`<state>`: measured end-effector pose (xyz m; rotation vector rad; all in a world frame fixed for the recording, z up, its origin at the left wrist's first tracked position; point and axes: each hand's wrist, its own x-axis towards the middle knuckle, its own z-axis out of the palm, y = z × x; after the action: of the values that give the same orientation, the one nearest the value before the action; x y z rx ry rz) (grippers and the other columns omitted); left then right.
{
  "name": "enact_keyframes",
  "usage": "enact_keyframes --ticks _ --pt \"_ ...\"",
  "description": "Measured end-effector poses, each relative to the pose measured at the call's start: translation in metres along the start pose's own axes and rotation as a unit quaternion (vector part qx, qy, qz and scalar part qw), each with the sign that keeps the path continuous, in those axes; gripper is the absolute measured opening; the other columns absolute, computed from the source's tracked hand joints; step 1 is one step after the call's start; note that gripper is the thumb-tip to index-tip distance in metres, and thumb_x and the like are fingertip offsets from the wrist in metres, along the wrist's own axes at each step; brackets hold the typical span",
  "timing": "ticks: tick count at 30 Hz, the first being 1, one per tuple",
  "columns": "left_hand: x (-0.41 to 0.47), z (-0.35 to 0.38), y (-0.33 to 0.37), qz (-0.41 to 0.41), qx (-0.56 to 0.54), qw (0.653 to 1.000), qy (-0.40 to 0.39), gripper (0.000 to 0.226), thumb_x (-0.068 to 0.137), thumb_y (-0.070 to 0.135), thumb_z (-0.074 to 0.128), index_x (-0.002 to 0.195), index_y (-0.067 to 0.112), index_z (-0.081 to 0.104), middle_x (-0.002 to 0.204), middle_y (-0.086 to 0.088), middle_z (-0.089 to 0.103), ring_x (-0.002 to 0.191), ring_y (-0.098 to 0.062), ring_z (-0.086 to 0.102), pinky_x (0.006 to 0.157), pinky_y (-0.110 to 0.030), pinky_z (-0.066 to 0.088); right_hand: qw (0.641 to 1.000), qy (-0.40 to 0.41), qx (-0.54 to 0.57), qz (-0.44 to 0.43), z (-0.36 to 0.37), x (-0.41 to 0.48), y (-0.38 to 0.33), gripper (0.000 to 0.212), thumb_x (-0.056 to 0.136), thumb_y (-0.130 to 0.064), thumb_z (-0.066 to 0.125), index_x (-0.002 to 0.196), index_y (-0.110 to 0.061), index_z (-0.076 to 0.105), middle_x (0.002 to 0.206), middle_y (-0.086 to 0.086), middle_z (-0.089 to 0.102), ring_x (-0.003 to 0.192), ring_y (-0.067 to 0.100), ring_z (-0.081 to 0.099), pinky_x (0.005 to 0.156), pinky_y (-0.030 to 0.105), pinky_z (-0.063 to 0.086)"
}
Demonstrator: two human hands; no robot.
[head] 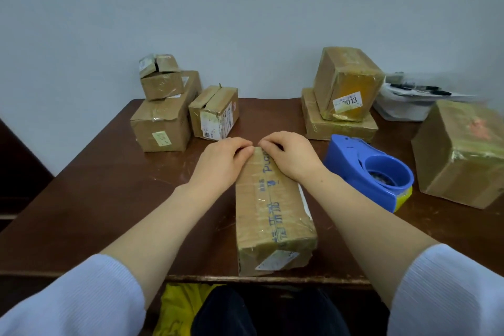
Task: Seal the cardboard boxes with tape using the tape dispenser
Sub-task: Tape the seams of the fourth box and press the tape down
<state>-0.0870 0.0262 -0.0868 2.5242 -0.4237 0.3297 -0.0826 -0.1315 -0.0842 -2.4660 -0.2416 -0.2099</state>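
Cardboard crowds the bench: a long box lies lengthwise at the middle, its near end at the front edge, clear tape along its top. At its far end the left grip and right grip curl their fingers over the top edge, fingertips almost meeting, both grasping the box. The blue tape dispenser rests just right of it, touched by neither, with a left stack, a right stack and a large box beyond.
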Motion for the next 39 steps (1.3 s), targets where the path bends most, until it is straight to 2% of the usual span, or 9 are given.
enact_keyframes --ticks 5,10,14,20,26,31,35,37,39 --pt "-0.003 0.011 0.000 -0.109 -0.150 0.983 0.001 0.032 0.097 0.028 0.051 0.124 0.017 0.062 0.126 0.000 0.062 0.117 -0.016 0.054 0.102 -0.028 0.039 0.993 0.019 0.097 0.057 0.007 0.001 0.005 0.026 0.096 -0.030 0.051 0.108 -0.017 0.070 0.108 -0.003 0.068 0.100 0.011 0.057 0.083 0.024 0.042" --pt "-0.008 0.019 0.006 -0.243 -0.394 0.886 -0.005 0.037 0.098 0.027 0.050 0.134 0.018 0.052 0.134 -0.001 0.055 0.120 -0.015 0.054 0.106 -0.038 0.042 0.967 0.025 0.229 0.110 0.011 -0.002 0.006 0.025 0.096 -0.028 0.052 0.110 -0.016 0.069 0.104 -0.004 0.067 0.097 0.010 0.059 0.088 0.026 0.047" --pt "-0.010 0.019 0.008 -0.269 -0.453 0.850 -0.034 0.024 0.100 0.035 0.044 0.114 0.031 0.062 0.119 0.001 0.064 0.105 -0.015 0.063 0.091 -0.035 0.052 0.925 -0.013 0.339 0.170 0.013 -0.002 0.010 0.021 0.097 -0.031 0.051 0.095 -0.019 0.068 0.089 -0.003 0.068 0.082 0.012 0.063 0.077 0.028 0.052" --pt "-0.005 0.023 0.006 -0.266 -0.451 0.852 0.012 0.023 0.098 0.032 0.049 0.090 0.024 0.068 0.096 -0.002 0.070 0.087 -0.014 0.064 0.080 -0.032 0.053 0.901 -0.001 0.389 0.194 0.017 0.005 0.010 0.020 0.093 -0.027 0.060 0.077 -0.017 0.068 0.073 -0.001 0.066 0.074 0.015 0.062 0.081 0.034 0.053" --pt "-0.009 0.020 0.000 -0.252 -0.469 0.846 -0.010 0.022 0.094 0.033 0.056 0.098 0.019 0.072 0.094 0.001 0.074 0.083 -0.009 0.068 0.071 -0.018 0.053 0.851 -0.044 0.480 0.207 0.015 -0.003 0.015 0.015 0.089 -0.027 0.065 0.090 -0.013 0.069 0.082 0.003 0.071 0.075 0.016 0.068 0.079 0.035 0.056" --pt "0.002 0.020 -0.003 -0.206 -0.392 0.896 0.010 0.023 0.095 0.021 0.054 0.080 0.023 0.071 0.081 0.006 0.069 0.080 -0.009 0.062 0.080 -0.026 0.048 0.909 -0.005 0.370 0.191 0.014 0.007 0.013 0.026 0.087 -0.022 0.066 0.063 -0.015 0.058 0.061 -0.003 0.060 0.058 0.011 0.056 0.064 0.026 0.048" --pt "0.002 0.013 -0.003 -0.251 -0.425 0.869 -0.030 0.023 0.096 0.032 0.054 0.085 0.024 0.072 0.090 0.005 0.072 0.092 -0.012 0.065 0.085 -0.026 0.048 0.882 -0.036 0.427 0.198 0.011 0.002 0.014 0.020 0.090 -0.028 0.062 0.091 -0.008 0.067 0.085 0.001 0.067 0.078 0.015 0.064 0.076 0.029 0.054" --pt "0.000 0.011 -0.006 -0.257 -0.403 0.878 -0.024 0.025 0.094 0.041 0.054 0.105 0.025 0.070 0.111 0.014 0.064 0.106 -0.006 0.058 0.095 -0.024 0.041 0.867 -0.045 0.441 0.227 0.008 -0.003 0.021 0.044 0.084 -0.049 0.063 0.117 -0.020 0.064 0.113 -0.003 0.064 0.107 0.018 0.062 0.097 0.041 0.048" --pt "-0.004 0.011 -0.006 -0.221 -0.373 0.901 0.014 0.039 0.093 0.036 0.057 0.129 0.021 0.058 0.121 0.017 0.052 0.112 0.001 0.049 0.095 -0.018 0.035 0.864 -0.043 0.450 0.223 0.006 -0.007 0.023 0.048 0.081 -0.052 0.063 0.122 -0.027 0.059 0.122 -0.001 0.062 0.114 0.019 0.059 0.102 0.045 0.045"
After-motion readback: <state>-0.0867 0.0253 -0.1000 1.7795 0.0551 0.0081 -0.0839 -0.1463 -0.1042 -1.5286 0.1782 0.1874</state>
